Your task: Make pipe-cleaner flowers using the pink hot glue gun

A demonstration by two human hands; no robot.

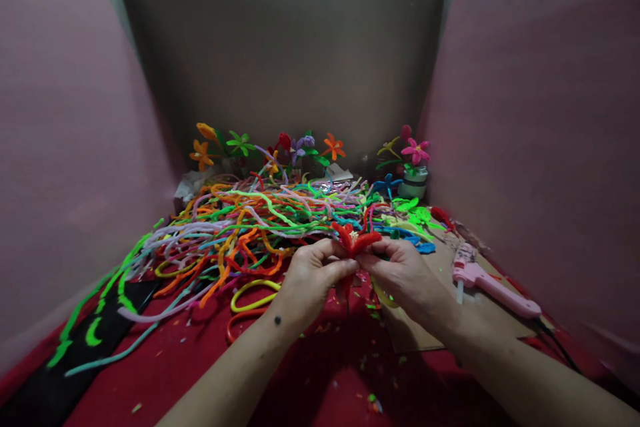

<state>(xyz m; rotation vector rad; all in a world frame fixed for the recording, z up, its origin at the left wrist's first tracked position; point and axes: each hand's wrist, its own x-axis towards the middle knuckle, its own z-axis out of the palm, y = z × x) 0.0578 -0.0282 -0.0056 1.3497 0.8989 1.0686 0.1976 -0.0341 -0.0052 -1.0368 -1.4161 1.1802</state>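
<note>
Had a tangled heap of fuzzy stems [245, 217] beyond the left hand [310, 277], cardboard [441, 261] below and beside the right hand [403, 273], a pink glue gun [493, 285] to that hand's right, and pinched a red flower [353, 249] at its petal base between both hands' closed fingertips.

a pink glue gun [493, 285] lies on cardboard [445, 263] near the right edge of the red tabletop [200, 380]; a pale jar [413, 185] stands at its far right corner, below a bright pink flower [415, 151]; something black, perhaps a mat [55, 392], lies by the left edge.
</note>
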